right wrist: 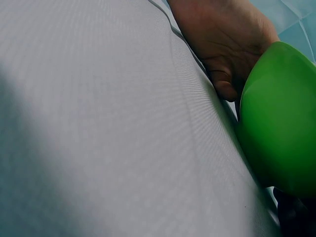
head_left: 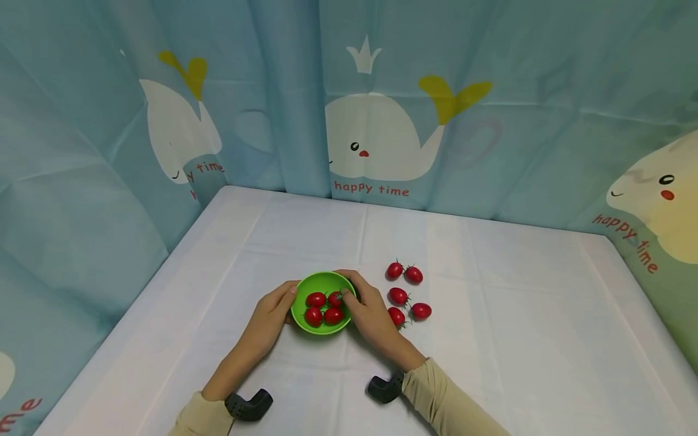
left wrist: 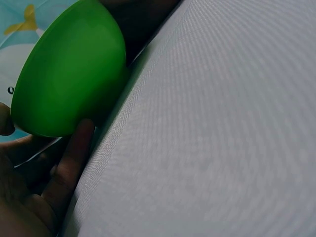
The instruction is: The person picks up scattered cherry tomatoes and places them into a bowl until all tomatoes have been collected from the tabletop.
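Between my two hands is a small green bowl (head_left: 323, 281), with several red cherry tomatoes (head_left: 315, 317) inside it. My left hand (head_left: 268, 316) holds the bowl's left side, its thumb up at the rim. In the left wrist view, the fingers (left wrist: 74, 155) of that hand lie against the bowl's outer wall, low by the white cloth. My right hand (head_left: 375, 313) grips the opposite side, with the thumb over the rim beside a tomato and the other fingers mostly hidden behind the bowl. The right wrist view shows the green wall (right wrist: 284, 123) close over the cloth.
Several loose cherry tomatoes (head_left: 421, 311) lie on the white tablecloth (head_left: 523, 327) just right of my right hand, one partly covered by it. A blue curtain (head_left: 294, 121) with printed whales borders the table at the back and sides. A black device sits at each wrist.
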`<state>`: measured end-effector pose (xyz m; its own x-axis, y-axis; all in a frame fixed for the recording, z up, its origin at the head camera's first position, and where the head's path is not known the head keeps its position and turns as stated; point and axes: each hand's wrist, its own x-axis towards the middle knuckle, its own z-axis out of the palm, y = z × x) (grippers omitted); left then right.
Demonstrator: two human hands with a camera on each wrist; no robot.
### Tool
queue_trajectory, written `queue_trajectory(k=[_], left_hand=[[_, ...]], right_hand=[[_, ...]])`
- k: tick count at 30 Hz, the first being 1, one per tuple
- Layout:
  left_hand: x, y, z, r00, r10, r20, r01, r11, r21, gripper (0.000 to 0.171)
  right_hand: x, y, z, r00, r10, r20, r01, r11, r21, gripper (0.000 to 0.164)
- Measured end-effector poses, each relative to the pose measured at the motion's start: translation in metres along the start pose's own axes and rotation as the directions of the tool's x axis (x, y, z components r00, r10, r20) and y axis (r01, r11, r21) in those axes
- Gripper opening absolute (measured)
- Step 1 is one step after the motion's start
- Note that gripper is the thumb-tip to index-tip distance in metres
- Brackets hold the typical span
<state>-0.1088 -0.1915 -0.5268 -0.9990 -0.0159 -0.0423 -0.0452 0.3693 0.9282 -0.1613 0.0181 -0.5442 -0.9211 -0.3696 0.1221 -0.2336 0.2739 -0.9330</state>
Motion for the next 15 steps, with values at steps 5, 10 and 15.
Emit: queue_trajectory(k=[5,10,15], left_hand=[[-0.0011,0.0019,-0.0001,1.000,-0.011,0.000,0.011,1.000,-0.003,0.039],[-0.0007,0.0020,-0.0004,1.000,-0.005,-0.005,0.005,1.000,-0.002,0.038],[-0.0003,0.0010,-0.0007,1.000,-0.003,-0.010,0.004,1.000,0.008,0.038]], right_hand=[[-0.0003,0.0001,0.0001,1.000,0.007,0.003,-0.007,1.000,0.001,0.038],[0.0001,0.0001,-0.0002,1.000,0.004,0.000,-0.004,1.000,0.000,0.038],[0.0002,-0.0004,-0.0005,1.000,-0.001,0.000,0.001,1.000,-0.002,0.038]])
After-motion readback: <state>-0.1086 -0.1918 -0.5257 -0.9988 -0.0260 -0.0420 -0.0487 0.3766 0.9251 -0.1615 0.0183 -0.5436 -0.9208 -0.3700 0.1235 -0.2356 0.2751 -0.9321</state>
